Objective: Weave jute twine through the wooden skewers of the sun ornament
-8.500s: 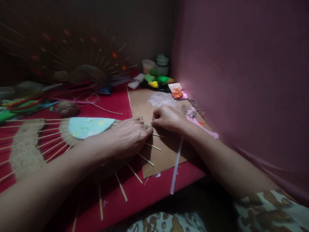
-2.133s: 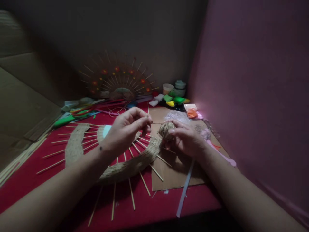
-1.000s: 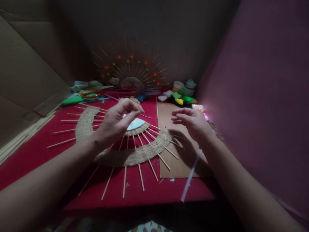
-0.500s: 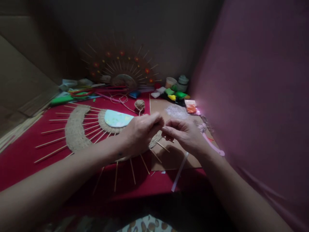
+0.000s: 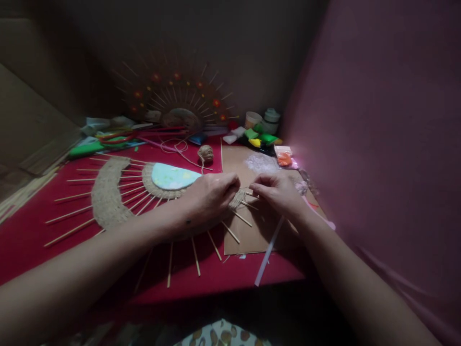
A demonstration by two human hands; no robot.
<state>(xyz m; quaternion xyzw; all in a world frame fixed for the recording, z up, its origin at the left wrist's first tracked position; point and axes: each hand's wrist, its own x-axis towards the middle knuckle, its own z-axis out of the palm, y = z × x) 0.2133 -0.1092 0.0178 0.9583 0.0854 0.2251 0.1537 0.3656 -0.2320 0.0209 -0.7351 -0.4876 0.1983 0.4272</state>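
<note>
A half-round woven piece (image 5: 110,194) of twine and thin sticks lies before me, its sticks fanning outward. A pale blue half-disc (image 5: 175,177) sits at its centre. My left hand (image 5: 212,194) is closed over the right end of the woven band, its fingertips largely hidden. Just right of it, my right hand (image 5: 279,194) pinches at a thin strand of twine (image 5: 246,188), close to the stick ends. The strand is hard to make out in the dim light. Behind my left hand rests a ball of twine (image 5: 206,154) with a loose tail.
A cardboard sheet (image 5: 234,245) lies on the red cloth (image 5: 144,278), with a translucent glue stick (image 5: 268,252) across its front edge. Coloured clay packets (image 5: 267,139), a cup (image 5: 253,119) and a jar (image 5: 271,120) stand behind. Red-handled scissors (image 5: 117,138) lie back left. A flowered fan (image 5: 180,96) leans at the wall.
My right hand has drawn away to the right from my left hand, opening a gap between them. The woven end now shows there. The whole view has shifted slightly.
</note>
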